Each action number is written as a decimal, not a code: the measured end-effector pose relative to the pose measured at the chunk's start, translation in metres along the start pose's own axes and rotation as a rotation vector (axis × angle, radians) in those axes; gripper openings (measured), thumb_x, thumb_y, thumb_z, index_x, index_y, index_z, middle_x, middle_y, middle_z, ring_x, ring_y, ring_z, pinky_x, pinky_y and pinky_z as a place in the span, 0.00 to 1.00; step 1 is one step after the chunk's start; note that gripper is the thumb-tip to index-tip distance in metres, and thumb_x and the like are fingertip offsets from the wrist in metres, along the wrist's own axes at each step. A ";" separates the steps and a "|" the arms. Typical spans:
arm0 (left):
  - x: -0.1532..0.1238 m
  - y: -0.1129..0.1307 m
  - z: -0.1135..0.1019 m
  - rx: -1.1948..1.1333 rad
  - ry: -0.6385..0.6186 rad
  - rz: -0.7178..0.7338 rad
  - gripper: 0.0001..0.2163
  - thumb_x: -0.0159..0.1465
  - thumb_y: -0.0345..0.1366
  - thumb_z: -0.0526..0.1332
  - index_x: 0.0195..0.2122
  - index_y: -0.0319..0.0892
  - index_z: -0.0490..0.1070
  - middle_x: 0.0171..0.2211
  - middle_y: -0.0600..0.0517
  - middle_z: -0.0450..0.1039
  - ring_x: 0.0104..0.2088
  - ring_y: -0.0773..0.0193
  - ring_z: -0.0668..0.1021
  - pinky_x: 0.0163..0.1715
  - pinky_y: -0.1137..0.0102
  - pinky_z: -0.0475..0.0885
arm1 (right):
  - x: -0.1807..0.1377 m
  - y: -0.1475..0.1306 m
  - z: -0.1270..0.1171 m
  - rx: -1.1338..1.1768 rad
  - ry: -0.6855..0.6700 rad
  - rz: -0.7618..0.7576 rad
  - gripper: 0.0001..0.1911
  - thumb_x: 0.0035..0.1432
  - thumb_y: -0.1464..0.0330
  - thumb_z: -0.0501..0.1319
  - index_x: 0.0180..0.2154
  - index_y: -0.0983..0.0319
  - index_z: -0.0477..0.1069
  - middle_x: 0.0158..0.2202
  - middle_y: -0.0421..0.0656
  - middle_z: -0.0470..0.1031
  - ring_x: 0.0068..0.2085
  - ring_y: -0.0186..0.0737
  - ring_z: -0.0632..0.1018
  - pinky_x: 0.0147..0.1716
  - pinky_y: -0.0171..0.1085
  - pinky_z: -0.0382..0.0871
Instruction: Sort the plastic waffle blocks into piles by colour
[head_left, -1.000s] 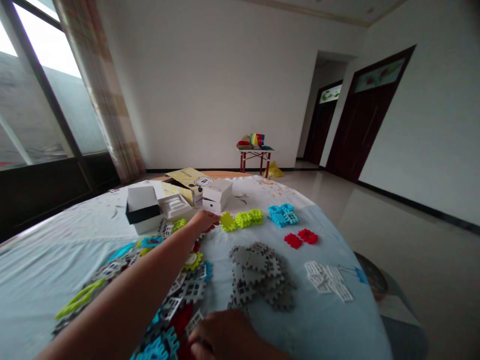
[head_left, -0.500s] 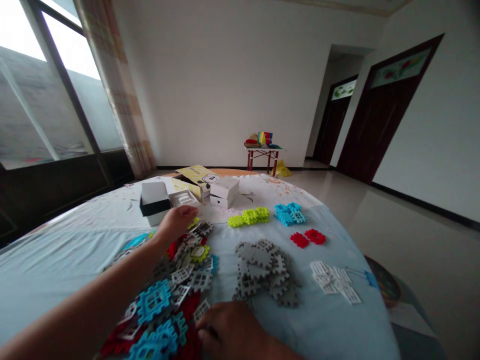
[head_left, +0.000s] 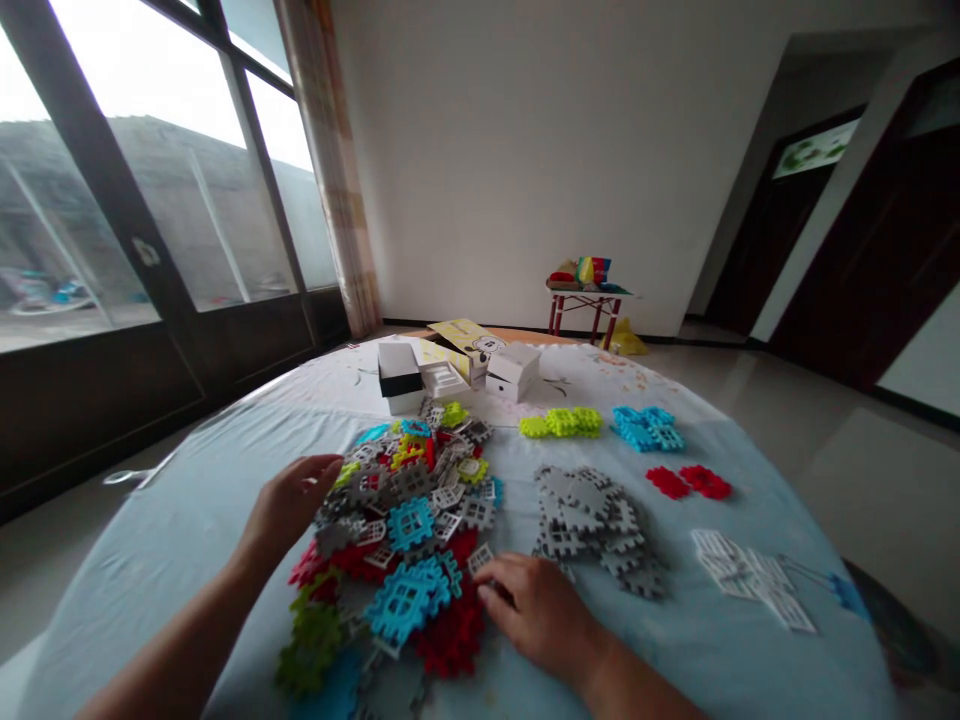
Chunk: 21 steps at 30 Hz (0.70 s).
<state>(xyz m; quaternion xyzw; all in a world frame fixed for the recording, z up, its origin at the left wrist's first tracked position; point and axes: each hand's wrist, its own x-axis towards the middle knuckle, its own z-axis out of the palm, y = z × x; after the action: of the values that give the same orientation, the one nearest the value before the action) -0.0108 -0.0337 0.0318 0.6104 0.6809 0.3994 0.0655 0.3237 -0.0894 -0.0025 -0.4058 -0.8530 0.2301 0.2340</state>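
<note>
A mixed heap of interlocking plastic tiles (head_left: 409,525), in blue, red, grey, white and green, lies on a table with a pale blue cloth (head_left: 165,520). My left hand (head_left: 289,503) rests at the heap's left edge, fingers apart and curled over grey pieces, holding nothing I can see. My right hand (head_left: 536,610) lies flat at the heap's right edge, its fingertips touching a white tile (head_left: 481,559). Sorted groups lie to the right: grey tiles (head_left: 592,515), yellow-green tiles (head_left: 562,423), blue tiles (head_left: 646,428), two red tiles (head_left: 688,482) and white tiles (head_left: 750,577).
Small white boxes (head_left: 512,368), a black-and-white box (head_left: 399,377) and a yellow printed carton (head_left: 465,340) stand at the table's far side. A small red-legged table with toys (head_left: 586,290) is by the far wall. Large windows are on the left, dark doors on the right.
My left hand has drawn back from the far yellow-green tiles to the heap's left edge. My right hand stayed at the heap's near right. The view has swung left.
</note>
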 end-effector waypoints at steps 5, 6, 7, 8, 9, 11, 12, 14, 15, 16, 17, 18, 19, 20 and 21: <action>-0.011 0.001 0.005 -0.005 -0.055 0.089 0.20 0.56 0.53 0.53 0.36 0.42 0.73 0.37 0.47 0.73 0.34 0.62 0.75 0.36 0.69 0.70 | -0.002 -0.002 -0.001 0.010 0.006 0.012 0.12 0.58 0.68 0.51 0.39 0.58 0.72 0.35 0.41 0.75 0.38 0.35 0.75 0.39 0.31 0.64; -0.012 0.001 0.005 0.000 -0.071 0.108 0.20 0.56 0.52 0.53 0.36 0.42 0.74 0.38 0.48 0.73 0.36 0.61 0.75 0.38 0.69 0.69 | -0.002 -0.003 -0.001 0.011 0.010 0.017 0.12 0.58 0.68 0.51 0.39 0.58 0.72 0.35 0.41 0.75 0.38 0.35 0.75 0.39 0.31 0.64; -0.012 0.000 0.006 0.012 -0.084 0.126 0.20 0.56 0.52 0.54 0.37 0.43 0.74 0.38 0.47 0.72 0.38 0.61 0.74 0.40 0.68 0.68 | -0.003 -0.003 -0.002 0.011 0.013 0.020 0.12 0.58 0.68 0.51 0.39 0.58 0.72 0.35 0.41 0.75 0.38 0.35 0.75 0.39 0.31 0.64; -0.011 0.000 0.006 0.030 -0.087 0.142 0.20 0.55 0.52 0.55 0.37 0.43 0.74 0.39 0.47 0.72 0.39 0.60 0.74 0.42 0.67 0.68 | -0.003 -0.004 -0.002 0.011 0.014 0.022 0.12 0.58 0.68 0.52 0.39 0.58 0.72 0.35 0.41 0.75 0.38 0.35 0.75 0.38 0.31 0.64; -0.011 -0.001 0.007 0.054 -0.085 0.154 0.20 0.55 0.52 0.55 0.39 0.43 0.73 0.39 0.47 0.72 0.41 0.59 0.73 0.43 0.66 0.67 | -0.003 -0.004 -0.002 0.011 0.013 0.023 0.12 0.58 0.68 0.52 0.39 0.58 0.72 0.35 0.41 0.75 0.38 0.35 0.75 0.38 0.31 0.64; -0.011 -0.003 0.009 0.094 -0.076 0.185 0.22 0.53 0.53 0.57 0.42 0.43 0.72 0.40 0.45 0.71 0.42 0.58 0.72 0.45 0.64 0.67 | -0.003 -0.004 -0.001 0.011 0.013 0.028 0.12 0.58 0.68 0.52 0.39 0.58 0.72 0.35 0.41 0.75 0.38 0.35 0.75 0.38 0.31 0.64; -0.010 -0.004 0.010 0.108 -0.075 0.207 0.24 0.52 0.54 0.57 0.43 0.42 0.72 0.41 0.45 0.70 0.42 0.57 0.72 0.45 0.63 0.67 | -0.003 -0.004 -0.001 0.009 0.015 0.030 0.12 0.58 0.68 0.52 0.39 0.58 0.72 0.35 0.41 0.75 0.38 0.35 0.75 0.38 0.31 0.64; -0.011 -0.007 0.010 0.128 -0.083 0.247 0.27 0.50 0.55 0.58 0.46 0.43 0.70 0.41 0.44 0.70 0.43 0.56 0.72 0.45 0.62 0.67 | -0.002 -0.004 -0.001 0.007 0.018 0.031 0.12 0.58 0.68 0.52 0.39 0.58 0.72 0.35 0.41 0.75 0.38 0.35 0.75 0.38 0.31 0.64; -0.011 -0.008 0.009 0.135 -0.092 0.261 0.27 0.49 0.55 0.59 0.46 0.43 0.70 0.42 0.44 0.69 0.43 0.56 0.72 0.45 0.62 0.67 | -0.002 -0.004 -0.001 0.007 0.020 0.030 0.12 0.58 0.68 0.52 0.39 0.58 0.72 0.35 0.41 0.75 0.38 0.35 0.75 0.38 0.31 0.64; -0.011 -0.009 0.009 0.143 -0.103 0.269 0.28 0.49 0.56 0.59 0.46 0.44 0.70 0.42 0.44 0.69 0.43 0.56 0.72 0.45 0.61 0.67 | -0.002 -0.004 -0.001 0.007 0.023 0.029 0.12 0.58 0.68 0.52 0.39 0.58 0.72 0.35 0.41 0.75 0.38 0.35 0.75 0.38 0.31 0.64; -0.011 -0.009 0.008 0.148 -0.117 0.272 0.28 0.48 0.56 0.59 0.46 0.44 0.70 0.42 0.44 0.69 0.43 0.55 0.71 0.46 0.61 0.67 | -0.002 -0.004 -0.001 0.004 0.027 0.028 0.12 0.58 0.68 0.52 0.39 0.59 0.72 0.35 0.41 0.75 0.37 0.35 0.75 0.38 0.31 0.64; -0.010 -0.009 0.007 0.150 -0.130 0.269 0.28 0.47 0.57 0.60 0.45 0.44 0.71 0.42 0.44 0.69 0.43 0.55 0.71 0.46 0.61 0.67 | -0.002 -0.004 -0.001 0.001 0.030 0.027 0.11 0.58 0.68 0.52 0.39 0.59 0.72 0.35 0.41 0.75 0.37 0.35 0.75 0.38 0.31 0.64; -0.010 -0.010 0.006 0.152 -0.141 0.261 0.28 0.47 0.57 0.60 0.44 0.44 0.71 0.42 0.44 0.68 0.44 0.54 0.71 0.46 0.60 0.67 | -0.002 -0.004 -0.001 -0.005 0.034 0.026 0.11 0.58 0.68 0.52 0.39 0.59 0.72 0.35 0.41 0.76 0.38 0.35 0.75 0.38 0.31 0.64; -0.009 -0.010 0.005 0.157 -0.149 0.250 0.28 0.47 0.57 0.60 0.43 0.44 0.72 0.42 0.44 0.68 0.44 0.53 0.71 0.46 0.60 0.67 | -0.002 -0.004 -0.001 -0.012 0.037 0.023 0.11 0.58 0.68 0.52 0.39 0.59 0.72 0.36 0.41 0.76 0.38 0.35 0.75 0.38 0.31 0.64; -0.009 -0.009 0.004 0.167 -0.146 0.242 0.27 0.47 0.57 0.60 0.42 0.43 0.72 0.42 0.44 0.68 0.43 0.52 0.71 0.46 0.59 0.67 | -0.002 -0.004 -0.002 -0.019 0.038 0.019 0.11 0.58 0.68 0.52 0.39 0.59 0.72 0.36 0.41 0.76 0.38 0.35 0.75 0.39 0.30 0.64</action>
<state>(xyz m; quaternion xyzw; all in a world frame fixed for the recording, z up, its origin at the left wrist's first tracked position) -0.0139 -0.0393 0.0198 0.7186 0.6267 0.3010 0.0150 0.3236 -0.0932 0.0006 -0.4204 -0.8467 0.2162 0.2441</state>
